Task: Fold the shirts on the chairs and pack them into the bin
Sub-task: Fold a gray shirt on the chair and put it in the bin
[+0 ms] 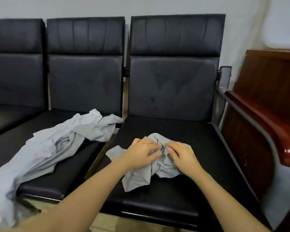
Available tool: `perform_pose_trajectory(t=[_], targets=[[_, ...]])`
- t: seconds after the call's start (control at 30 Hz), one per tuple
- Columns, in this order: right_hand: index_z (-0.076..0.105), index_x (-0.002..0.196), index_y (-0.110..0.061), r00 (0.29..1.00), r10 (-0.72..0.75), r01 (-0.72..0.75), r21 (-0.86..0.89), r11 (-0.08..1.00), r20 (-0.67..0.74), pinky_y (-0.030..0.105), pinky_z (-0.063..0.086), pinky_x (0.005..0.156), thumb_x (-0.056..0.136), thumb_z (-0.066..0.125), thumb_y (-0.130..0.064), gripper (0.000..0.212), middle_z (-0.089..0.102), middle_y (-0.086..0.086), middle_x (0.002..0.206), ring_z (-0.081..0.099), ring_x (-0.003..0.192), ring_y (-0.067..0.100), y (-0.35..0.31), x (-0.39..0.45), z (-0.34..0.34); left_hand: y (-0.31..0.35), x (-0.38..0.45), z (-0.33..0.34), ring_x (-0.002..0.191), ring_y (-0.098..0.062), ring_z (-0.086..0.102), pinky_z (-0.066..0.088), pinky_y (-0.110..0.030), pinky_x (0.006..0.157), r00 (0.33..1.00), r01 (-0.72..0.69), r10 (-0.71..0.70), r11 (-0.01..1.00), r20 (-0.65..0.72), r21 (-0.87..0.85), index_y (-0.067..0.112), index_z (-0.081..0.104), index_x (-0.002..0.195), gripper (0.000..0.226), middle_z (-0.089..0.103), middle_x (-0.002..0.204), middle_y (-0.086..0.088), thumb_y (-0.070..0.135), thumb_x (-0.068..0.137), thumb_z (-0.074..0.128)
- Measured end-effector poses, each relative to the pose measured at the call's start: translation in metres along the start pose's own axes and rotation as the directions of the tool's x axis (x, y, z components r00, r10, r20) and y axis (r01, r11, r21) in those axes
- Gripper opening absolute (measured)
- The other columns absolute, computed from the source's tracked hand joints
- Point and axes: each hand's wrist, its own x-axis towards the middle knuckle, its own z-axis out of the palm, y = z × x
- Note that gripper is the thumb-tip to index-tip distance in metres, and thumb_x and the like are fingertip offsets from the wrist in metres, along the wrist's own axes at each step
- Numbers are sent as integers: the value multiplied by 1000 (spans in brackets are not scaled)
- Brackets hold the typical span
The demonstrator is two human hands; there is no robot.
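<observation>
Chairs (172, 87): black leather-like padding, creased, slight sheen; metal frame (224, 76), grey matt. Shirts (45, 148): light grey soft cloth, wrinkled. Wood furniture (264, 104): dark reddish, glossy varnish.

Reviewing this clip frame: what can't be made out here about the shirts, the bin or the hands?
All in the head view:
- Bin: not in frame at all.
- Crumpled grey shirt on the right chair seat: its middle is covered by the left hand and right hand, so collar and sleeves cannot be told apart.
- Grey shirts on the middle chair seat: piled together and cut off by the left edge; their number is unclear.
- Fingertips: sunk in fabric folds.
</observation>
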Motion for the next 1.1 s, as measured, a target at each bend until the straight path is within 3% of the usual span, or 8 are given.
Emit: perform_pose_trajectory(t=[0.2, 0.37, 0.53, 0.63, 0.8, 0.87, 0.97, 1.1], targets=[[23, 150, -24, 947, 29, -14, -49, 999, 319, 22, 7, 115, 106, 23, -27, 44, 22, -13, 155, 17, 143, 2, 11, -8, 9, 8, -25, 27, 143, -9, 17, 10, -31, 115, 990, 105, -114, 989, 81, 105, 32, 20, 149, 61, 19, 157, 8, 57, 95, 33], [22, 151, -26, 939, 79, -56, -76, 995, 334, 33, 10, 118, 105, 16, -28, 46, 26, -9, 156, 16, 145, 9, 5, -2, 16, -8, -36, 43, 144, -4, 6, 1, -26, 114, 978, 163, -166, 986, 126, 36, 34, 11, 150, 56, 9, 158, 11, 50, 99, 30], [37, 145, -29, 943, 174, -185, 16, 983, 283, 35, 13, 117, 105, 14, -31, 46, 37, -10, 150, 25, 141, 9, 3, 2, 15, -40, -22, 41, 142, -1, 15, 7, -25, 114, 986, 142, -129, 983, 108, -120, 36, 21, 148, 51, 22, 155, 13, 46, 99, 34], [55, 131, -26, 963, 232, -246, 92, 965, 139, 34, 18, 113, 103, 28, -35, 39, 51, -10, 137, 37, 133, 8, -1, 1, 17, -52, -14, 43, 139, -7, 26, 15, -25, 114, 990, 125, -112, 978, 86, -168, 32, 24, 148, 51, 31, 152, 11, 43, 100, 35], [63, 116, -29, 984, 96, -74, 148, 986, -148, 28, 20, 100, 93, 57, -35, 25, 49, -13, 107, 44, 103, 4, -13, 3, 13, -53, -20, 40, 132, -11, 36, 27, -31, 110, 999, 34, -35, 984, -3, -175, 32, 33, 145, 55, 40, 144, 10, 53, 94, 38], [63, 115, -31, 994, -7, 15, 79, 997, -106, 26, 19, 94, 91, 61, -34, 25, 48, -15, 101, 44, 99, 2, -21, 3, 11, -48, -28, 36, 121, -13, 45, 34, -34, 102, 995, -20, 5, 989, -101, -147, 28, 46, 137, 60, 48, 132, 8, 60, 87, 36], [62, 118, -30, 991, -94, 74, -197, 977, -94, 25, 16, 82, 91, 58, -44, 31, 55, -13, 95, 52, 96, 9, -24, 0, 19, -42, -38, 33, 106, -15, 48, 36, -33, 93, 983, -44, 32, 997, -178, -61, 24, 54, 126, 65, 51, 116, 5, 65, 78, 39], [68, 103, -26, 977, -38, -28, -301, 953, -212, 28, 11, 71, 82, 64, -54, 36, 63, -10, 81, 58, 81, 15, -31, -2, 30, -39, -46, 34, 112, -15, 48, 32, -29, 95, 981, 56, -63, 997, -184, -43, 23, 49, 128, 53, 54, 120, 6, 50, 83, 60]])
